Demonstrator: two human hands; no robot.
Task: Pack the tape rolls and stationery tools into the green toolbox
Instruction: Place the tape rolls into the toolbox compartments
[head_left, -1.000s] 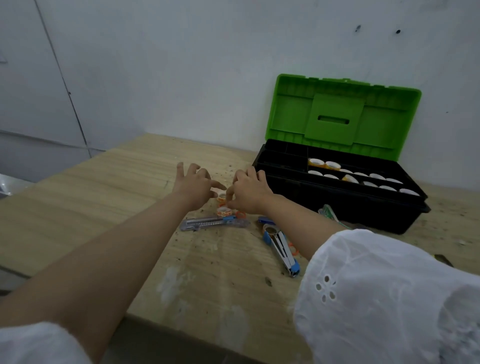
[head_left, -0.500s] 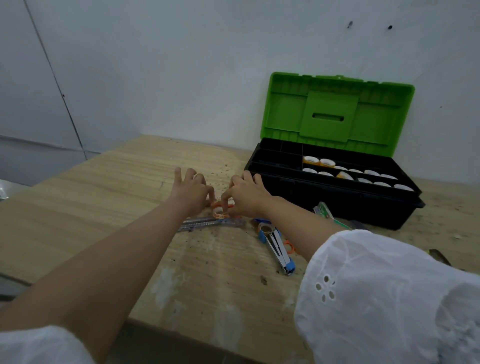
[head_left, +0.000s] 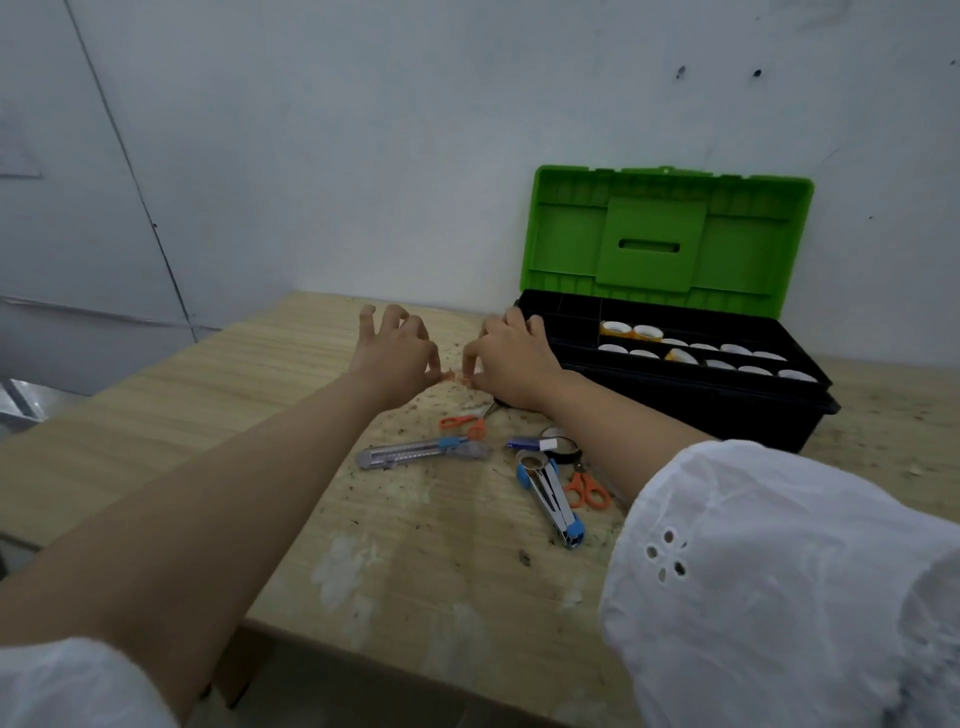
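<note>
Head view: the left hand (head_left: 395, 356) and right hand (head_left: 514, 361) each pinched a blurred orange piece (head_left: 453, 375) between them, above the bench (head_left: 208, 415). Scissors (head_left: 464, 423), cutter (head_left: 421, 451) and stapler (head_left: 551, 499) lay nearer. The toolbox (head_left: 670, 244) stood open beside the right hand, tapes (head_left: 644, 332) inside.

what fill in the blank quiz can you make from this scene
The toolbox has its lid ____.
The tape rolls in it have ____ cores.
____ scissors lie on the table.
The left hand and right hand pinch a small item coloured ____.
Missing: open, white, two, orange.
</note>
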